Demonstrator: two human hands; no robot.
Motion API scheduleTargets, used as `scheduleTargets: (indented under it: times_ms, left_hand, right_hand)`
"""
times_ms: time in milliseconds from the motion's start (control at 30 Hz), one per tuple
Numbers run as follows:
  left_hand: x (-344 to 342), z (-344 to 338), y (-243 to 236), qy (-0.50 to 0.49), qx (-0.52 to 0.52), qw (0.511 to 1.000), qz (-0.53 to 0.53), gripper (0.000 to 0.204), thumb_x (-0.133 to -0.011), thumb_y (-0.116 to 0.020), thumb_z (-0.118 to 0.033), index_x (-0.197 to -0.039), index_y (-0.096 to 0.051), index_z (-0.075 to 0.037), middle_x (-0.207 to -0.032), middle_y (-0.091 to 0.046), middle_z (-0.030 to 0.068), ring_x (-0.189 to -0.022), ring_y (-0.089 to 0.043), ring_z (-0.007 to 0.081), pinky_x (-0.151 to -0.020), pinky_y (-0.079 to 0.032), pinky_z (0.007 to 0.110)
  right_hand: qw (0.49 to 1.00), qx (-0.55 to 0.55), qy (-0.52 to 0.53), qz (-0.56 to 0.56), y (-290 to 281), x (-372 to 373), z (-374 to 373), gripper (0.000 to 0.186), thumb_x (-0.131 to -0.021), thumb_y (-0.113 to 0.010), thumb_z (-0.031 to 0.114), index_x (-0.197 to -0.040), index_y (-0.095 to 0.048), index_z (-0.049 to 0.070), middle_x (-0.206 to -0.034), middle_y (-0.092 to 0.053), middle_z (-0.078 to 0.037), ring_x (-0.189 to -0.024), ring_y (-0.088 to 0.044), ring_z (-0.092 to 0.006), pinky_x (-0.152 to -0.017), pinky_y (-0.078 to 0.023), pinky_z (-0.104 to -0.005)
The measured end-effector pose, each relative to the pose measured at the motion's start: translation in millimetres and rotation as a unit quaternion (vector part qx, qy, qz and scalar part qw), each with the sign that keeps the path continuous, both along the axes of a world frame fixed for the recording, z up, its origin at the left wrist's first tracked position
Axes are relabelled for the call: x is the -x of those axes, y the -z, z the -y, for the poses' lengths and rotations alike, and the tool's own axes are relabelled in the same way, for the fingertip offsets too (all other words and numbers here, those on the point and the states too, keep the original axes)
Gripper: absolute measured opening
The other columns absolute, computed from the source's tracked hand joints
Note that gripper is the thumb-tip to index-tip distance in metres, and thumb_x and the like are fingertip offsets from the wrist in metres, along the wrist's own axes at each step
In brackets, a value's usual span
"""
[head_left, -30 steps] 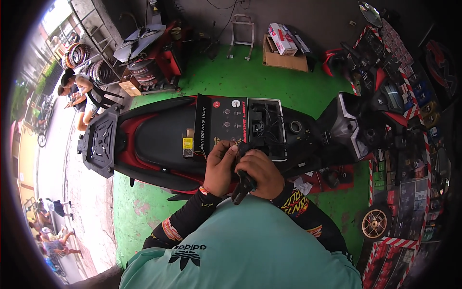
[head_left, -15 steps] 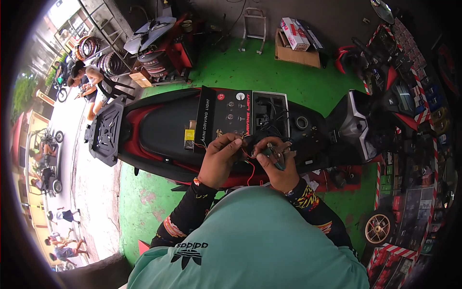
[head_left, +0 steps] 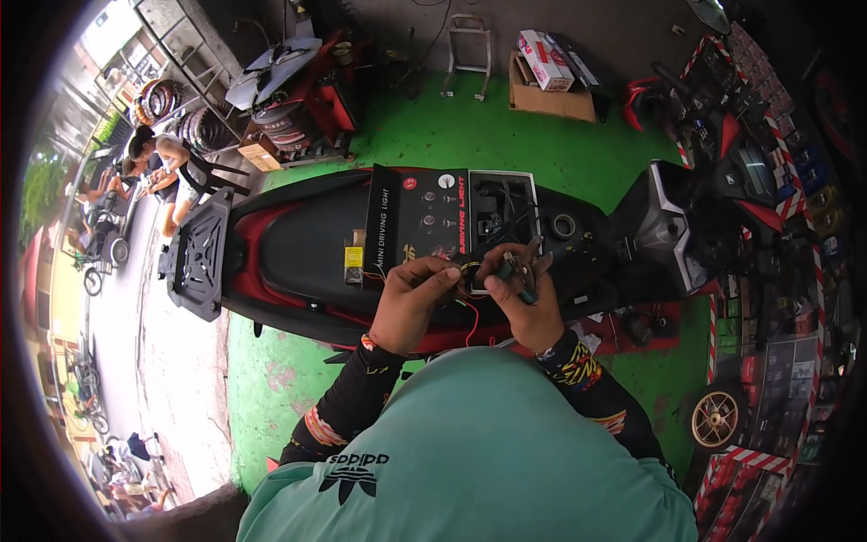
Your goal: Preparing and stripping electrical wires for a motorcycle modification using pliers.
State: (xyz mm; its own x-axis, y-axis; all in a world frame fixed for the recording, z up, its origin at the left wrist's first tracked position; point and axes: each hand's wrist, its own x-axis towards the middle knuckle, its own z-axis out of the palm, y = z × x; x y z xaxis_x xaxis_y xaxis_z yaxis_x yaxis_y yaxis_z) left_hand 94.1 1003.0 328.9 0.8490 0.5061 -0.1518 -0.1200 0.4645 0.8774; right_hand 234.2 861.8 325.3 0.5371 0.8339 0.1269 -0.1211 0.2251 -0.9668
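Head view: the left hand (head_left: 411,303) and right hand (head_left: 528,314) nearly meet at thin wires (head_left: 470,266), over the seat's (head_left: 312,237) near edge.
Forearms angle inward; the left thumb and forefinger pinch the wires, while the right fingers curl around pliers (head_left: 524,271). A red strand (head_left: 474,325) hangs below. An open box (head_left: 432,237) lies across the seat's front end. Green floor (head_left: 424,135) surrounds the scooter (head_left: 668,235).

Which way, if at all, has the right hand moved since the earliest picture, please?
Yes: the right hand has moved rightward, judged against the round cap on the motorcycle.
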Motion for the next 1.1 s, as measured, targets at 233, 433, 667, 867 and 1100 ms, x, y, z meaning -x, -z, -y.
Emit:
scheduleTargets:
  times_ms: [233, 433, 667, 867, 1100]
  left_hand:
    - [-1, 5, -6, 0.008, -0.014, 1.000, -0.024, 0.017, -0.100, -0.066, -0.012, -0.104, -0.069, 0.004, -0.090, -0.070, 0.0081, -0.079, -0.067, 0.0146, -0.075, -0.053, 0.028]
    - [1, 4, 2, 0.027, -0.014, 0.999, -0.009, 0.016, -0.100, -0.063, -0.012, -0.107, -0.063, 0.002, -0.095, -0.068, 0.0090, -0.083, -0.066, 0.0163, -0.076, -0.051, 0.030]
    - [-5, 17, -10, 0.002, -0.139, 0.990, 0.023, 0.016, -0.096, -0.069, -0.005, -0.108, -0.059, 0.000, -0.097, -0.066, 0.0071, -0.087, -0.064, 0.0110, -0.076, -0.054, 0.026]
    - [1, 12, -3, -0.019, -0.162, 0.986, -0.041, 0.014, -0.095, -0.070, -0.004, -0.104, -0.061, 0.001, -0.089, -0.069, 0.0048, -0.074, -0.064, 0.0100, -0.071, -0.054, 0.026]
    - [2, 11, -2, -0.004, -0.131, 0.991, -0.034, 0.011, -0.099, -0.067, -0.008, -0.102, -0.058, -0.002, -0.087, -0.067, 0.0052, -0.076, -0.065, 0.0113, -0.068, -0.052, 0.025]
  right_hand:
    - [1.000, -0.021, 0.010, -0.018, -11, 2, -5, 0.022, -0.096, -0.069, 0.006, -0.115, -0.059, 0.002, -0.101, -0.065, -0.004, -0.097, -0.063, -0.0112, -0.086, -0.053, -0.0285]
    - [0.999, -0.032, 0.029, -0.022, -5, 5, -7, 0.022, -0.096, -0.067, 0.002, -0.116, -0.058, 0.002, -0.101, -0.065, -0.003, -0.095, -0.063, -0.0104, -0.083, -0.054, -0.0270]
    - [0.999, -0.007, 0.040, -0.015, -7, 10, -6, 0.025, -0.095, -0.068, 0.002, -0.118, -0.058, 0.003, -0.102, -0.065, -0.002, -0.097, -0.063, -0.0093, -0.084, -0.054, -0.0263]
    - [0.999, 0.000, 0.041, 0.022, -4, 8, -5, 0.026, -0.094, -0.069, 0.002, -0.118, -0.058, 0.003, -0.103, -0.066, -0.003, -0.098, -0.064, -0.0094, -0.086, -0.053, -0.0267]
    - [0.997, -0.009, 0.065, 0.031, 0, 7, -2, 0.025, -0.094, -0.068, 0.001, -0.116, -0.058, 0.002, -0.102, -0.066, -0.003, -0.099, -0.064, -0.0104, -0.089, -0.051, -0.0276]
